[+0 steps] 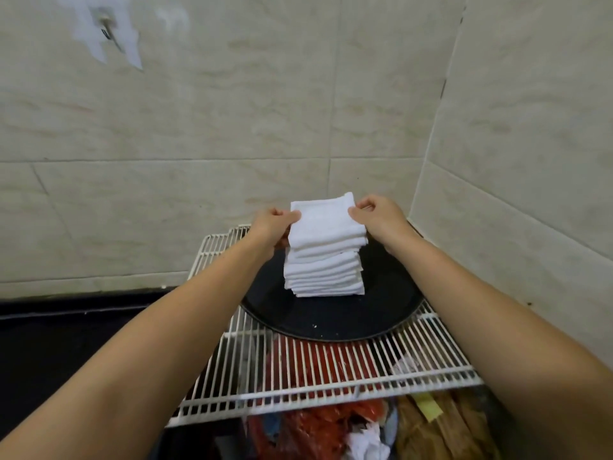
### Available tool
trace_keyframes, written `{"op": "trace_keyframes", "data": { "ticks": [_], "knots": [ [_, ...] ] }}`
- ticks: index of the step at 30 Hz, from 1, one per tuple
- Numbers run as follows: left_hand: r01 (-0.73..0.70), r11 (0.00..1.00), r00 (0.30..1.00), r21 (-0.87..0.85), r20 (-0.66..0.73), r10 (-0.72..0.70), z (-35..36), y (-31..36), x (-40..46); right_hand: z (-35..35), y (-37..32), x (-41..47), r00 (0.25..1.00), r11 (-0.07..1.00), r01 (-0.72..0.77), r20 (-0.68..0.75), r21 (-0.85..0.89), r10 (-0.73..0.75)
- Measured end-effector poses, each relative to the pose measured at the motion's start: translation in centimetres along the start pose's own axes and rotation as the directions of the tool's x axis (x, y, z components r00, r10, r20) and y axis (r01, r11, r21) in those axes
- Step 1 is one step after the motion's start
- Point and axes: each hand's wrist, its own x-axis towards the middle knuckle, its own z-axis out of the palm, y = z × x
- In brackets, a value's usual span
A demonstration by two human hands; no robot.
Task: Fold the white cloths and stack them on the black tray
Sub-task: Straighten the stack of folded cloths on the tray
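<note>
Left hand (270, 224) pinches the left edge of the top cloth (323, 217), fingers curled on it. Stack (323, 270) of folded white cloths sits mid-tray (331, 323), on a wire rack (298, 366). Right hand (378, 214) pinches the right edge likewise.

Risk: stack is tall, edges uneven; a sideways tug or off-centre release would likely topple it. Cloths look soft, thick, terry-like.
</note>
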Motion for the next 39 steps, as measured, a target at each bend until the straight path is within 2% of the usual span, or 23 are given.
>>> {"op": "trace_keyframes", "data": {
  "ticks": [4,6,9,13,15,17,21,26,32,36,39],
  "knots": [
    [-0.004,1.000,0.999,-0.008,-0.047,0.004,-0.3,0.0,-0.1,-0.2,-0.2,-0.6,1.000,0.998,-0.021,-0.008,0.065,0.022],
    [0.016,0.999,0.993,-0.032,-0.117,-0.020,-0.9,-1.1,0.0,-0.6,-0.3,-0.8,0.996,0.977,-0.090,-0.008,0.194,0.093],
    [0.139,0.989,0.979,-0.046,-0.145,-0.144,-1.3,-3.9,-1.1,-0.6,1.5,-1.5,0.953,0.871,-0.302,0.134,0.387,0.271],
    [0.244,0.919,0.965,-0.309,-0.014,-0.261,-0.1,-5.4,-2.8,1.1,3.9,-3.3,0.867,0.676,-0.497,0.291,0.544,0.404],
    [0.276,0.889,0.961,-0.364,0.083,-0.265,0.7,-5.1,-3.0,1.7,4.1,-3.8,0.863,0.648,-0.506,0.333,0.570,0.380],
    [0.302,0.874,0.953,-0.380,0.101,-0.286,1.2,-4.8,-2.9,1.9,3.8,-4.3,0.876,0.677,-0.481,0.345,0.558,0.338],
    [0.399,0.847,0.916,-0.352,0.199,-0.349,1.8,-4.0,-2.6,1.9,3.4,-4.3,0.892,0.697,-0.445,0.346,0.562,0.290],
    [0.431,0.840,0.887,-0.330,0.328,-0.326,2.9,-2.1,-2.8,1.2,3.4,-3.3,0.893,0.694,-0.431,0.383,0.576,0.237],
    [0.451,0.871,0.865,-0.192,0.334,-0.375,3.5,-1.8,-2.7,1.2,4.2,-3.2,0.883,0.693,-0.441,0.415,0.570,0.221],
    [0.446,0.869,0.858,-0.212,0.379,-0.348,2.1,-2.3,-3.0,0.7,4.2,-3.1,0.878,0.700,-0.451,0.418,0.553,0.236],
    [0.456,0.856,0.874,-0.246,0.308,-0.377,0.7,-3.0,-2.3,-0.4,3.2,-2.3,0.872,0.700,-0.470,0.407,0.538,0.272]
  ]
}}
